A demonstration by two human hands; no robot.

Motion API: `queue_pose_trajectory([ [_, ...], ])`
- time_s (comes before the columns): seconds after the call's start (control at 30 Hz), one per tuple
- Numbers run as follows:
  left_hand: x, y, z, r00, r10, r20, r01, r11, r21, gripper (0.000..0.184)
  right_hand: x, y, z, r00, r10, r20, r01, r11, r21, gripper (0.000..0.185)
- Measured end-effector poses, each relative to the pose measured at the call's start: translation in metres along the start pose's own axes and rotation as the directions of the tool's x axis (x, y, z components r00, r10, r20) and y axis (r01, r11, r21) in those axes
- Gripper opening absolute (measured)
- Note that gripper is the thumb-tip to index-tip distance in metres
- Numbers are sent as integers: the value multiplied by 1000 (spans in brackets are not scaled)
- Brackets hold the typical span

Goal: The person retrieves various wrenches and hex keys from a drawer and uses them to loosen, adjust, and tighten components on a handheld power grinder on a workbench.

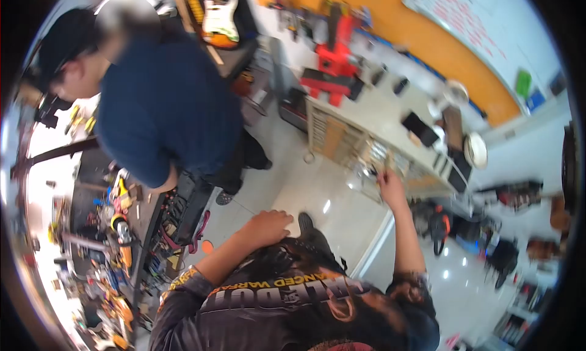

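My right hand [388,185] reaches forward to the beige cabinet [329,128], its fingers pinched together. A small dark thing shows at the fingertips, too blurred to name. Right by it are shiny, clear-looking items [377,151] at the cabinet's front, which seem to sit in a pulled-out drawer. My left hand [268,227] hangs in front of my belly, fingers loosely stretched and apart, with nothing visible in it. It is just above my dark printed shirt [287,296].
A person in a dark blue shirt [165,107] bends over a cluttered workbench [91,198] on the left. On the cabinet top stand a red tool [332,61], a black phone-like object [420,129] and a white roll [475,150]. Bags [436,223] lie on the floor at right.
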State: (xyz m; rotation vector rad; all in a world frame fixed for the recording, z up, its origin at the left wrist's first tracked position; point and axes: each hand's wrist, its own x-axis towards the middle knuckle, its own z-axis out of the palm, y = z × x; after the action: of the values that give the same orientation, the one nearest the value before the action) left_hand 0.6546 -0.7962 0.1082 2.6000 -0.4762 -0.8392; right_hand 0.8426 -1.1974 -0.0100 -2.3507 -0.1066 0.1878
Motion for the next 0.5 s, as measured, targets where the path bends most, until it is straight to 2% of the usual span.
queue_pose_trajectory([
  [0.03, -1, -3, -1, 1000, 20, 13, -20, 1000, -7, 38, -3, -5, 7, 997, -63, 52, 58, 994, 88, 11],
  [0.07, -2, -7, 4, 995, 27, -96, -34, 997, -72, 39, -7, -10, 16, 987, -121, 108, 101, 980, 172, 8],
  [0.13, -9, -17, 13, 952, 38, -302, -97, 978, -185, 41, -32, -56, 41, 935, -134, 328, -5, 921, 390, 5],
  [0.23, -50, -9, -9, 884, -212, -416, -49, 843, -535, 37, -75, -151, 90, 789, -291, 540, -41, 854, 519, 8],
  [0.37, -128, -51, 17, 672, -318, -669, -157, 822, -548, 24, -123, -258, 165, 583, -463, 667, -64, 793, 606, 9],
  [0.47, -211, -74, 48, 457, -449, -768, -187, 795, -577, 17, -163, -322, 222, 464, -512, 723, -29, 806, 591, 8],
  [0.5, -243, -84, 62, 427, -470, -773, -168, 799, -578, 16, -177, -348, 240, 426, -521, 739, -7, 815, 579, 7],
])
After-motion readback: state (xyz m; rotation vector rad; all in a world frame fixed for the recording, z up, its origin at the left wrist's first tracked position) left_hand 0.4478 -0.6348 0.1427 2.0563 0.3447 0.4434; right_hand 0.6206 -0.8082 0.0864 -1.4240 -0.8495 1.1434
